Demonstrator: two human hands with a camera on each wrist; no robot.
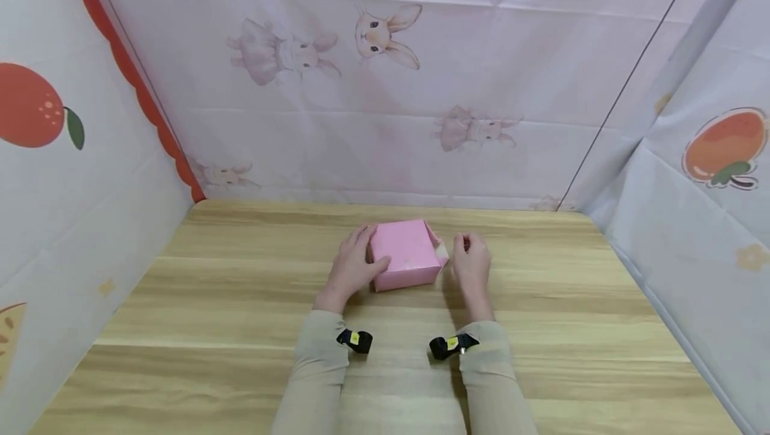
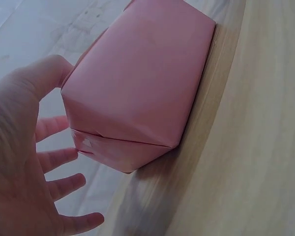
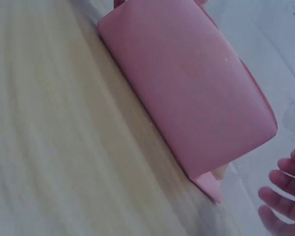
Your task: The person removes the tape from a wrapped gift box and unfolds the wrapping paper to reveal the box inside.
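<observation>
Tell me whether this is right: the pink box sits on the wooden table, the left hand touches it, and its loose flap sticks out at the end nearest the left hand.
Wrong end: the head view shows the loose flap on the pink box sticking out at the end nearest the right hand. The rest stands.

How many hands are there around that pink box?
2: the left hand touches the left side of the pink box; the right hand is just beyond the flap at its right end, apart from the box. No others show.
</observation>
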